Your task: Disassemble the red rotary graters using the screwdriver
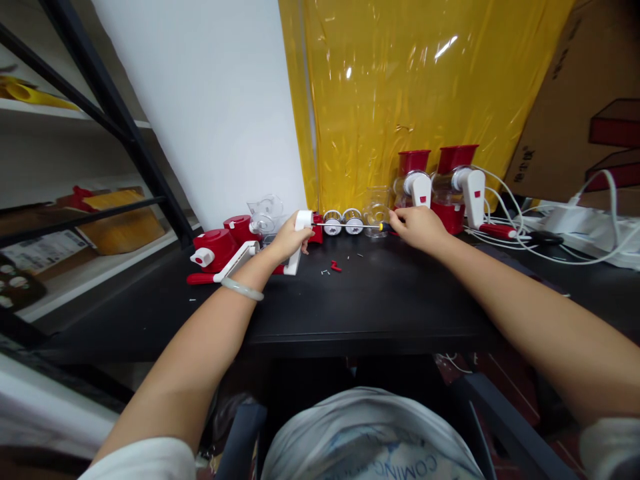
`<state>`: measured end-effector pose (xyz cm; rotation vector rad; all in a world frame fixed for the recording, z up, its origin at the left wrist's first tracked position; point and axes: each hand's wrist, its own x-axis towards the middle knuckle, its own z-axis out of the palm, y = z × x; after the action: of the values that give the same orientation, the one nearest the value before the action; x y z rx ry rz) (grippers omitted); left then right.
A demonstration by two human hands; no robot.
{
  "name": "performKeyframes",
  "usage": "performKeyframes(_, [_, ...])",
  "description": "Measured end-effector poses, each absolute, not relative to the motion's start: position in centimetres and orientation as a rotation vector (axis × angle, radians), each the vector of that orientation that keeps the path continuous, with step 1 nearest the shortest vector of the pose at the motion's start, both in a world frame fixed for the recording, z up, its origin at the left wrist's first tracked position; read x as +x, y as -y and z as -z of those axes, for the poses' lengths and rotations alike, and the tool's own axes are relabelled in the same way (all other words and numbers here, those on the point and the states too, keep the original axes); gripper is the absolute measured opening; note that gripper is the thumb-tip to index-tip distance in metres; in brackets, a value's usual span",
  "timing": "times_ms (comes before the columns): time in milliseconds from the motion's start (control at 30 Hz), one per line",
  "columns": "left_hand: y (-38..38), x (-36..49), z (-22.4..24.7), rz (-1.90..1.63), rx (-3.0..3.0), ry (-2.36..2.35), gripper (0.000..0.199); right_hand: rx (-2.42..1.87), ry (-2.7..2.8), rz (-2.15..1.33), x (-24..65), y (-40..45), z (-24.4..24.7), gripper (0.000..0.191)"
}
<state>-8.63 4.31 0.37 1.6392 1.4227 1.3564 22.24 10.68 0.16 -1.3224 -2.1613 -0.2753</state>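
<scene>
My left hand (291, 239) is closed around a white crank arm (303, 219), part of a hand-cranked grater, with a red piece (317, 230) at its far side. In my right hand (419, 227) is a screwdriver (357, 227), its handle mostly hidden by my fingers. The shaft lies level and points left, its tip at or very close to the piece in my left hand. Behind the shaft stand two metal grater drums (353, 222) and a clear plastic part (376, 215). Below, on the black table, lie a small red part (335, 266) and several screws (325, 272).
Red grater bodies (215, 248) with a white crank (237, 260) and a clear hopper (266, 212) stand left. Two assembled red-and-white graters (457, 187) stand right, near white cables (560, 257) and a power strip. A yellow plastic curtain (400, 87) hangs behind the black table (360, 307).
</scene>
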Motion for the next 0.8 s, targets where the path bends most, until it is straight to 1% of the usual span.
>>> performKeyframes(200, [-3.9, -8.3, -0.6, -1.307, 1.547, -1.404, 0.028, -1.322, 2.148, 0.342, 22.3, -10.5, -0.2, 0.052])
performKeyframes(467, [-3.3, -7.9, -0.9, -1.229, 1.467, -1.367, 0.021, -1.326, 2.134, 0.395, 22.3, -10.3, -0.4, 0.053])
performKeyframes(667, [-2.9, -7.8, -1.0, -1.186, 1.413, -1.410, 0.021, -1.283, 2.075, 0.458, 22.2, -10.2, -0.1, 0.046])
performKeyframes(800, [-3.0, -7.8, -0.9, -1.205, 1.432, -1.405, 0.021, -1.223, 2.000, 0.356, 22.2, -10.6, 0.0, 0.041])
